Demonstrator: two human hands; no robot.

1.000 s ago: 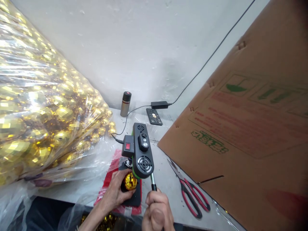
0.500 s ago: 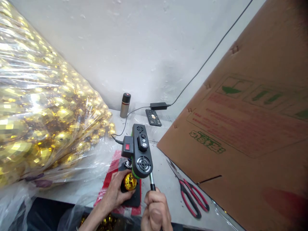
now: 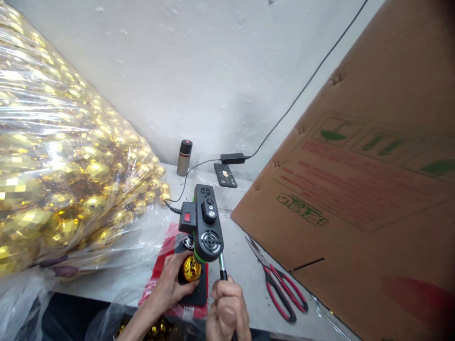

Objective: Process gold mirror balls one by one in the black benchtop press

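A black machine [image 3: 205, 222] with round vents and a red switch stands on a dark base [image 3: 198, 296], which lies over a red sheet [image 3: 159, 267]. Under the machine's front end, my left hand [image 3: 174, 279] curls its thumb and fingers around a faceted gold ball [image 3: 192, 269]. My right hand [image 3: 229, 305] is wrapped round the black grip of a metal lever [image 3: 222, 267] at the machine's right side. The underside of the ball is hidden.
Clear plastic holding gold balls [image 3: 88, 189] fills the left. A large cardboard box [image 3: 337, 189] leans at the right, beside red-handled scissors [image 3: 280, 289]. Farther back are a bottle [image 3: 184, 157], a phone [image 3: 225, 175] and a power adapter [image 3: 233, 158] with its cable.
The view has shifted slightly. My right hand and the lever sit a touch farther left; both hands keep the same grips.
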